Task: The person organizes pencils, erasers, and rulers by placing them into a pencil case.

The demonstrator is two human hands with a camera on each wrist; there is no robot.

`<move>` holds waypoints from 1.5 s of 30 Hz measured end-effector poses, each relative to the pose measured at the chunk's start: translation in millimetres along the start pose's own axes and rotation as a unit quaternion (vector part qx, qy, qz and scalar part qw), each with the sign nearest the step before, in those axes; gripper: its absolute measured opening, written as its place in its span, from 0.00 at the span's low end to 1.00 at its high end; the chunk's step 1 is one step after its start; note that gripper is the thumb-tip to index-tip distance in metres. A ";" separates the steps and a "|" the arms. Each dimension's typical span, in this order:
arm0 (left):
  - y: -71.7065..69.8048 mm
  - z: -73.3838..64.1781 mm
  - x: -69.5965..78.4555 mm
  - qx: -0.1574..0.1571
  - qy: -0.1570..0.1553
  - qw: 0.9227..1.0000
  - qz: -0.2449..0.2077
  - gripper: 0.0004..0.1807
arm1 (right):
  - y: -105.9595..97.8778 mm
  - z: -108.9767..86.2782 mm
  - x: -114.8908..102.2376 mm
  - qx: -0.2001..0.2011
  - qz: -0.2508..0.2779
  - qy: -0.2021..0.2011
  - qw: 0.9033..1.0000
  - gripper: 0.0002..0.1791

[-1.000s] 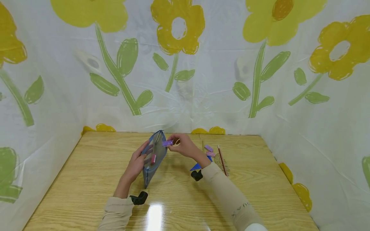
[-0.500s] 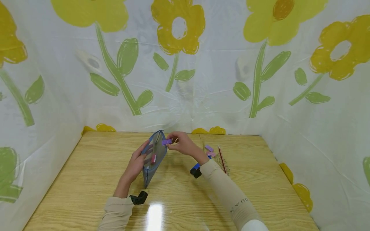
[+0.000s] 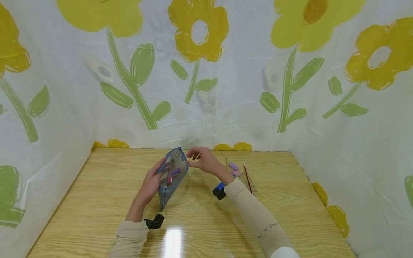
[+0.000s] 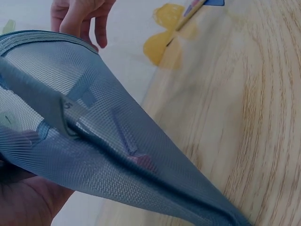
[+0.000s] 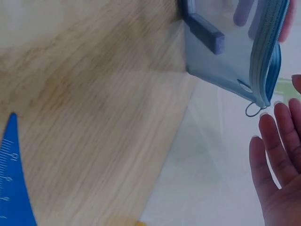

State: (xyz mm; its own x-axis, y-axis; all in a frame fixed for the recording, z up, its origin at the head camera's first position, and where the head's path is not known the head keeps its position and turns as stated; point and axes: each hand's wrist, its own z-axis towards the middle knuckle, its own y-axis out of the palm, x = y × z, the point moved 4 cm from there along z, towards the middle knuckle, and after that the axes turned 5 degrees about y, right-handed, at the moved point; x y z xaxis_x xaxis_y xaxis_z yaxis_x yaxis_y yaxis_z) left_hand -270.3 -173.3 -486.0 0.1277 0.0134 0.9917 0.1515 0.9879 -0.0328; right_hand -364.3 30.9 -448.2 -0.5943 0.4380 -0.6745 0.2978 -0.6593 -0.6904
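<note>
My left hand (image 3: 151, 182) grips a blue mesh zip pouch (image 3: 165, 199) by its left side, holding it tilted with its mouth open. Inside lie a purple eraser (image 3: 175, 171) and a pink eraser (image 3: 170, 180), both also seen through the mesh in the left wrist view, the pink eraser (image 4: 143, 161) low in the pouch. Just right of the pouch's mouth is my right hand (image 3: 204, 162), holding nothing. In the right wrist view its fingers (image 5: 272, 136) are extended near the zip's end ring (image 5: 253, 111).
Right of my right hand lie another purple eraser (image 3: 233, 166), a pink eraser (image 3: 235, 172), a pencil (image 3: 248, 179) and a clear protractor (image 3: 242, 177). A blue set square (image 5: 14, 183) is partly hidden by my right wrist. A flowered curtain (image 3: 238, 107) hangs behind the table.
The purple eraser has left my right fingers and dropped into the pouch beside the pink one. My right hand has loosened and stays near the opening; the left hand keeps its grip.
</note>
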 end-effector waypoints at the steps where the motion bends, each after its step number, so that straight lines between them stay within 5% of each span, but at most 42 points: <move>1: -0.2 -0.2 -0.1 0.002 -0.001 1.000 0.000 0.35 | -0.2 -1.5 0.4 0.002 0.004 0.001 1.000 0.10; 18: -2.9 -4.1 4.2 0.003 0.003 1.000 0.009 0.34 | -1.0 -39.4 14.4 0.034 0.076 0.041 0.996 0.07; 45: -1.7 -7.4 4.6 0.003 0.009 1.000 0.018 0.34 | -8.3 -112.2 43.8 0.000 0.135 0.146 0.980 0.21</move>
State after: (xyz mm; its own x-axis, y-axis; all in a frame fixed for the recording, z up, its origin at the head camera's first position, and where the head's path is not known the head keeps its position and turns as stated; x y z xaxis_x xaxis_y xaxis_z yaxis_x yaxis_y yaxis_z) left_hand -262.7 -176.0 -482.3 0.1512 0.0459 0.9874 0.1411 0.9877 -0.0675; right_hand -309.0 124.2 -501.4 -0.2548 0.4039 -0.8786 0.4139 -0.7756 -0.4766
